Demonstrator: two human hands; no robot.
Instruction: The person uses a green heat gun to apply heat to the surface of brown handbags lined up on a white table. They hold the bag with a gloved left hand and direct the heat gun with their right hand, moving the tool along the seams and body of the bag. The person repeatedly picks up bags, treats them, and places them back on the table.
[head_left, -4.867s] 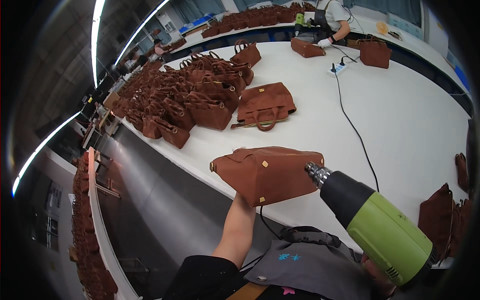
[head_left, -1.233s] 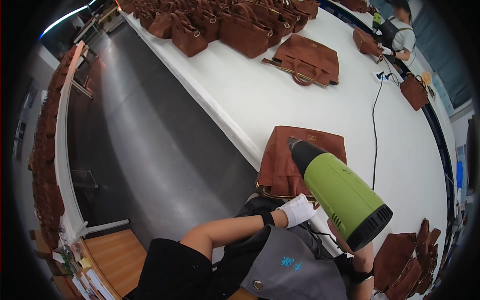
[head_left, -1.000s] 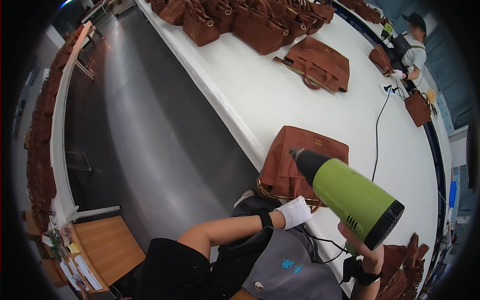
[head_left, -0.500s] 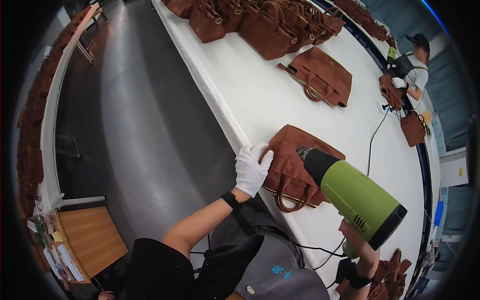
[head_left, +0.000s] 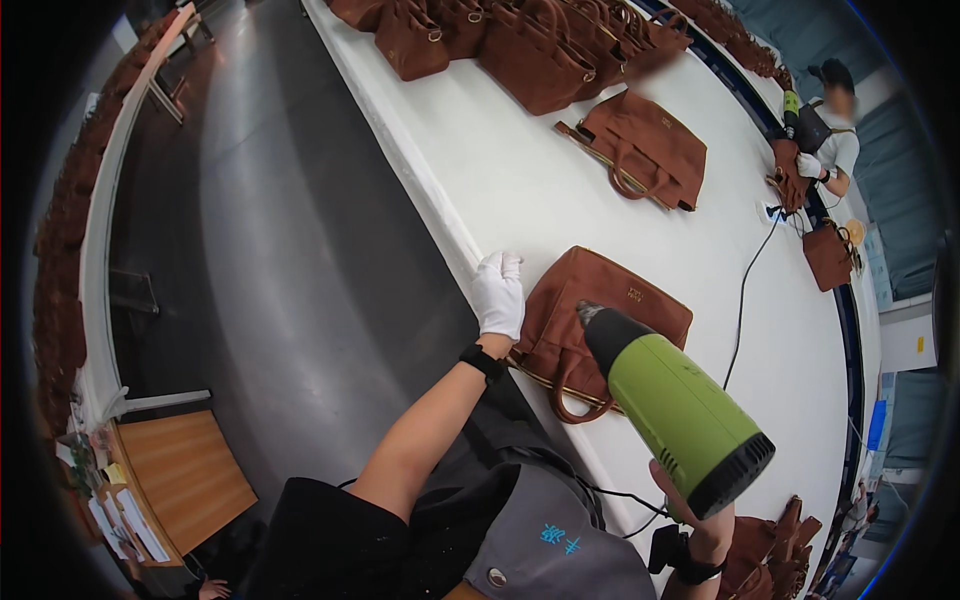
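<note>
The right hand [head_left: 706, 524] is wrapped around the handle of a green heat gun [head_left: 680, 405], its fingers partly hidden behind the gun's body. Ahead and to the left of that grip, the metal nozzle [head_left: 588, 312] points over a brown bag [head_left: 552, 322]; whether it touches the bag cannot be told. The bag lies on the white table [head_left: 790, 370], between the two hands, its looped handle [head_left: 575, 408] on the side nearest the person. The left hand [head_left: 498, 295], in a white glove, is just beside the bag's left edge, fingers bent; whether they are closed on anything cannot be told. A black wristband [head_left: 483, 362] sits right behind that glove. Beyond both hands lies a second brown bag [head_left: 652, 150], and farther past it stands a crowd of bags [head_left: 535, 60]. More brown bags [head_left: 775, 550] lie to the right of the right hand's grip. Well beyond that grip, at the far right, a co-worker [head_left: 842, 150] in a pale shirt handles another brown bag [head_left: 788, 178]
</note>
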